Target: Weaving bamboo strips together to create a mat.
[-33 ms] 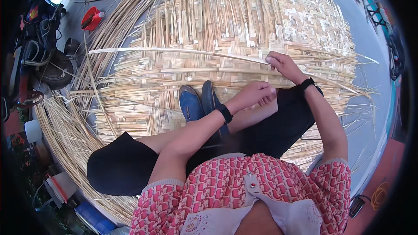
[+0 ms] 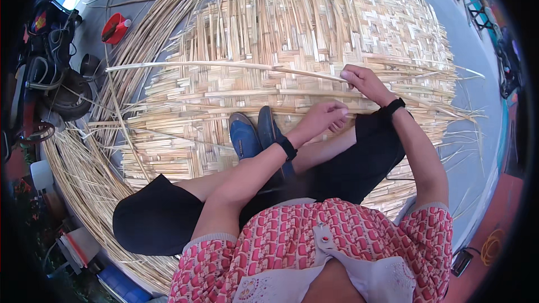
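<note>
A long pale reed strip (image 2: 224, 65) stretches leftward over the woven reed mat (image 2: 387, 28), its right end pinched between the thumb and fingers of my right hand (image 2: 365, 83). The strip hangs a little bowed, above the mat's loose crosswise strips. Nearer to me, my left hand (image 2: 325, 116) is curled over my bent shin, apart from the strip. Its thumb lies against the bent fingers, and whatever they might hold is hidden. Both wrists carry black bands. My blue shoes (image 2: 244, 134) rest on the mat.
Bundles of long reeds (image 2: 84, 174) curve along the mat's left side. Beyond them are a red container (image 2: 115, 29) and a dark wheeled machine (image 2: 67, 95). A blue box (image 2: 122, 285) sits at lower left, and a coiled yellow cord (image 2: 492, 247) at lower right.
The reed strip has turned slightly, showing a narrower face, and its far left end has shifted a little left and down. My left hand has moved slightly up and left.
</note>
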{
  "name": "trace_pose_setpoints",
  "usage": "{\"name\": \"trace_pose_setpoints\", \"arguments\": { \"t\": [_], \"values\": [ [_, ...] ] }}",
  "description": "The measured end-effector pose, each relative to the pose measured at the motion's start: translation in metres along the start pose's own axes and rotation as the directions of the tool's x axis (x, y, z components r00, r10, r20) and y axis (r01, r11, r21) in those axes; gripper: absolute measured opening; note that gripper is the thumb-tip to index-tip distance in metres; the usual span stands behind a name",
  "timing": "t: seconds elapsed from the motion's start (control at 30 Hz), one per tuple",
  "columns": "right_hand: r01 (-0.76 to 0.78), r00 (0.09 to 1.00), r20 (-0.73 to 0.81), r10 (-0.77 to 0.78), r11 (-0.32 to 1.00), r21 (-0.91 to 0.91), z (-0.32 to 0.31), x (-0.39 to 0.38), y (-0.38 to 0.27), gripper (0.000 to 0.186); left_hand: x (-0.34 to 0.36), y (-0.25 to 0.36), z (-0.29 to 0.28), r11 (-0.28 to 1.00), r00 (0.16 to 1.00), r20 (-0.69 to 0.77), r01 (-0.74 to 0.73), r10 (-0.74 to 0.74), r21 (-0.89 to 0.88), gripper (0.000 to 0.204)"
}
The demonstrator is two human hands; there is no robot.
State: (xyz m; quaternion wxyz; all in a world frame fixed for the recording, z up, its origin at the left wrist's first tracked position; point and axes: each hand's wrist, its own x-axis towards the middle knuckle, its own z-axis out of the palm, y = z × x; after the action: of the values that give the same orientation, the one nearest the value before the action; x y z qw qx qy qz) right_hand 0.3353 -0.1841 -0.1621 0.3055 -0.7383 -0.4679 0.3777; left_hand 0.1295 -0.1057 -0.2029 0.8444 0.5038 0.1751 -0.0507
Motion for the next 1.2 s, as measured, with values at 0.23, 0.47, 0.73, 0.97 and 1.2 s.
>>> {"name": "trace_pose_setpoints", "arguments": {
  "t": [0.23, 0.47, 0.73, 0.97, 1.2],
  "values": [
    [-0.05, 0.993, 0.111, 0.042, 0.996, 0.07, -0.02, -0.013, -0.054, 0.042, -0.034, 0.062, -0.081, 0.745, 0.751, -0.413, -0.631, 0.516, -0.217, 0.026],
    [0.13, 0.991, 0.063, -0.121, 0.975, -0.18, -0.036, -0.008, -0.071, 0.028, -0.033, 0.079, -0.093, 0.706, 0.736, -0.398, -0.662, 0.548, -0.252, 0.014],
    [0.021, 0.975, 0.221, 0.031, 0.972, -0.233, -0.051, 0.01, -0.103, 0.031, 0.022, 0.064, -0.067, 0.753, 0.814, -0.295, -0.578, 0.501, -0.316, 0.024],
    [0.072, 0.85, -0.505, -0.151, 0.982, -0.174, -0.097, 0.047, 0.004, 0.023, 0.134, 0.101, -0.126, 0.992, 0.932, -0.357, -0.022, 0.064, 0.122, 0.057],
    [-0.006, 0.83, -0.427, 0.359, 0.772, 0.636, -0.048, 0.143, 0.096, 0.025, 0.228, 0.126, -0.135, 0.949, 0.876, -0.479, 0.192, -0.051, 0.251, 0.037]
  ]
}}
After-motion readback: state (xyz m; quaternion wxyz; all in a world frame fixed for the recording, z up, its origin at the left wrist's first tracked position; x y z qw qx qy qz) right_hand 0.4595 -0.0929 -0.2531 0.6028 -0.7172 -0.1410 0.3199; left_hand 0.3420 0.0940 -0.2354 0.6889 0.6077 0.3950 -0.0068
